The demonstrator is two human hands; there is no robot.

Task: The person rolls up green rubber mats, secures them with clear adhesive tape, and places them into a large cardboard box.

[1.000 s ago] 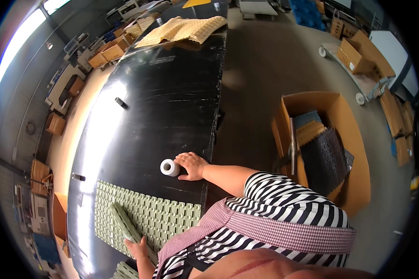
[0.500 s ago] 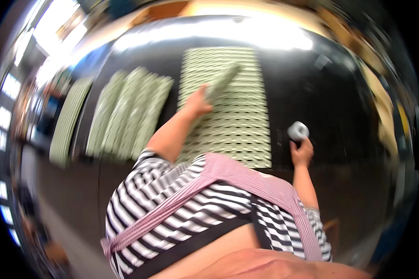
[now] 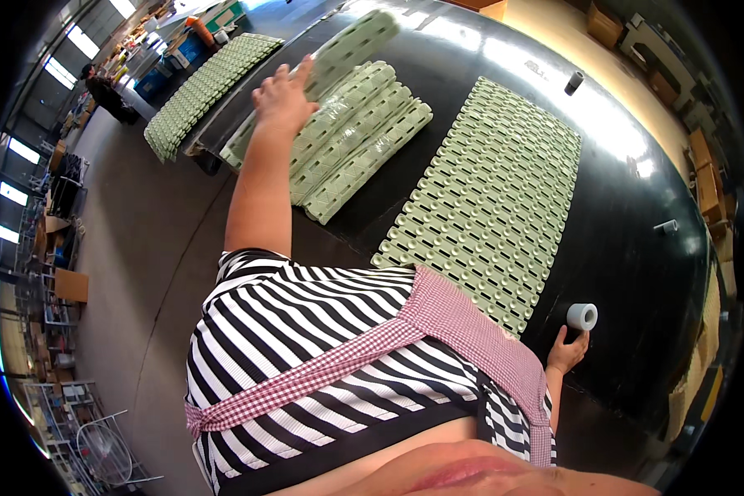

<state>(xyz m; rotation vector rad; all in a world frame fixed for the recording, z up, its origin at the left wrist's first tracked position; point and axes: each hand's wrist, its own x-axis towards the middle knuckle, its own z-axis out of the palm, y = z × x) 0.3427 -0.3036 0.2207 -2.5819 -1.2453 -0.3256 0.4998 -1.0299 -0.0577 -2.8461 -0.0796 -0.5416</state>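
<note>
My left hand (image 3: 283,103) reaches out at the far left with its fingers spread and nothing gripped. Just past its fingertips is a blurred pale green rolled mat (image 3: 351,51), above a row of similar green bundles (image 3: 360,140) with shiny clear wrap on some of them. A flat green mat (image 3: 496,190) with slots and round knobs lies on the black table (image 3: 628,248), to the right of the bundles. At the table's near right, my right hand (image 3: 567,352) is closed on the lower side of a small roll of clear film (image 3: 575,316).
Another green mat (image 3: 215,87) lies beyond the table's left edge. A dark small cylinder (image 3: 574,82) and a pale short tube (image 3: 666,226) rest on the table's far and right parts. Cardboard boxes (image 3: 704,178) line the right side. A person (image 3: 107,95) stands far left.
My left hand has swung left from above the flat mat to the bundles and opened, leaving the rolled mat beyond its fingers. The view has turned left. My right hand keeps the film roll.
</note>
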